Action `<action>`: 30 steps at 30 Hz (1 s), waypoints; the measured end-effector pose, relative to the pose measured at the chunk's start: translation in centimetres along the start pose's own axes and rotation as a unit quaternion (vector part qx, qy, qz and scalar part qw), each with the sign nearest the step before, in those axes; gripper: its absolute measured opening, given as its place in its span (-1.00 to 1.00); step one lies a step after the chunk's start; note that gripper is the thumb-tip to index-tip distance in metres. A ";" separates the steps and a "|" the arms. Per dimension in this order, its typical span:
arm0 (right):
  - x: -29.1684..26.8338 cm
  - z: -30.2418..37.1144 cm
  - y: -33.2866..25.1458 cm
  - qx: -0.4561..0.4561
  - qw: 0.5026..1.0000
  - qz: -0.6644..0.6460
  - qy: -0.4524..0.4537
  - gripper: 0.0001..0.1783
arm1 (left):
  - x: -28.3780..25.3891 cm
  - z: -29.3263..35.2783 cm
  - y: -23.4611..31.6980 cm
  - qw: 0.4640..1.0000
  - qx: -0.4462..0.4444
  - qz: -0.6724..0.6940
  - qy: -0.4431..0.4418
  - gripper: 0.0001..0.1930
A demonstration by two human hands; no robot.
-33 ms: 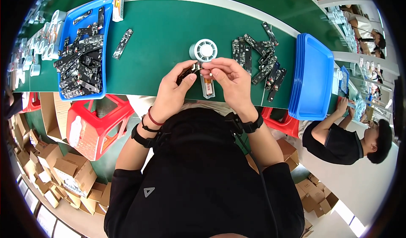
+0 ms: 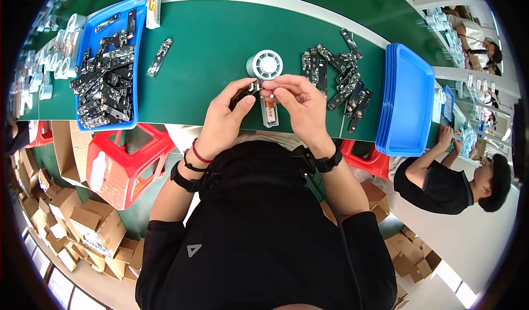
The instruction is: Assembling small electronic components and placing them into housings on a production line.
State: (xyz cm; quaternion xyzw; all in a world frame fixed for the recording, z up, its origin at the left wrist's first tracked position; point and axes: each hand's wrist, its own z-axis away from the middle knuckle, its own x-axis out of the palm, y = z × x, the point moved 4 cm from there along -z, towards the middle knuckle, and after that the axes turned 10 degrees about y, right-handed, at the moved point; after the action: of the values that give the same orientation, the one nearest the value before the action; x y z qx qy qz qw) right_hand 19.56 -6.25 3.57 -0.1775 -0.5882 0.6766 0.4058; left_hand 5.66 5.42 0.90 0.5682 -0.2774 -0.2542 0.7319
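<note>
My left hand (image 2: 225, 114) is closed around a narrow black circuit board (image 2: 242, 94), held tilted just above the table's near edge. Close beside it, my right hand (image 2: 300, 105) pinches with thumb and fingers. A tiny white bit shows at those fingertips, too small to name. Between and beyond my hands lies a small fan with a round, pale, spoked head (image 2: 268, 65). Its open white handle (image 2: 270, 117) points toward me, with an orange and white part inside. The fingers partly cover where head and handle meet.
A blue tray (image 2: 139, 51) heaped with circuit boards stands left, one loose board (image 2: 160, 58) beside it. More boards (image 2: 346, 79) lie to the right, before stacked blue trays (image 2: 410, 101). Fan units (image 2: 69, 45) line the far left. Red stools (image 2: 129, 167) and a co-worker (image 2: 441, 186) are nearby.
The fan has shifted very slightly left and away from me. My hands keep nearly the same pose and hold.
</note>
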 end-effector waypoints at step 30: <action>1.4 0.0 -0.7 -0.183 0.952 0.245 -0.033 -0.78 | -0.4 1.3 1.0 0.948 0.203 -0.238 0.058 -0.64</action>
State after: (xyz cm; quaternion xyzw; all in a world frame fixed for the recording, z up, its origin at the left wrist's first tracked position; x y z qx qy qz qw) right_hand 18.93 -5.15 4.52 -0.3648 -0.6532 0.6417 0.1691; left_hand 4.54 4.97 2.10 0.7679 -0.1365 -0.3260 0.5342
